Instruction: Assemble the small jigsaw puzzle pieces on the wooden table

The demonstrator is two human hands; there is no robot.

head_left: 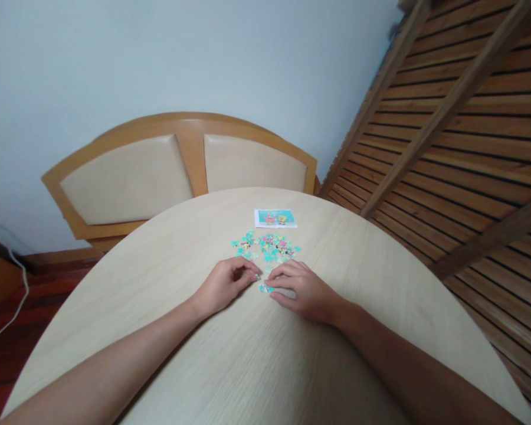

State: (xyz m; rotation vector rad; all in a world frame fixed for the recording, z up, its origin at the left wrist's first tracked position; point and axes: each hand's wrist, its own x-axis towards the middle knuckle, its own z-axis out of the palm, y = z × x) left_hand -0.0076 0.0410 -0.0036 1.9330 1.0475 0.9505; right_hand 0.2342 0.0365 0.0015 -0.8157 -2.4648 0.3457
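Observation:
Both my hands rest on a round pale wooden table. My left hand is curled, its fingertips pinched on a small jigsaw piece at its right side. My right hand lies palm down with fingers bent, its fingertips touching a few joined turquoise puzzle pieces between the two hands. Just beyond the hands lies a scatter of several loose colourful puzzle pieces. Farther back is a small printed picture card with a turquoise cartoon image.
A wooden headboard with two beige padded panels leans against the pale blue wall behind the table. A slatted wooden bed frame stands tilted at the right. A white cable runs over the reddish floor at the left.

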